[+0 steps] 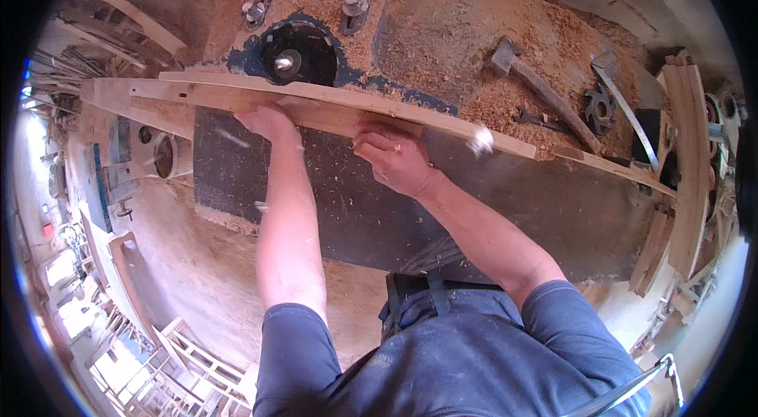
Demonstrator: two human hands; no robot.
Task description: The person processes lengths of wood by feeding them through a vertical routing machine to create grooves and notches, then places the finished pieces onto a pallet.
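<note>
A long pale wooden rail (213, 96) with small slots near its left end lies along a wooden fence strip (466, 129) on a dark machine table (489, 196). My left hand (271, 122) grips the rail near its middle, just in front of the round cutter opening. Nearer the rail's right end, my right hand (393, 158) is closed against it, fingers bent. Some fingertips of both hands are hidden. Behind the fence, a metal spindle (286, 63) stands in the dark round opening; its cutting edge cannot be made out.
Wood shavings cover the table behind the fence, and chips fly in the air. A hammer (545, 93), a toothed cutter head (598, 109) and a metal square (628, 105) lie at the right. Timber boards (685, 164) stand beyond them. Clamping knobs (354, 5) flank the opening.
</note>
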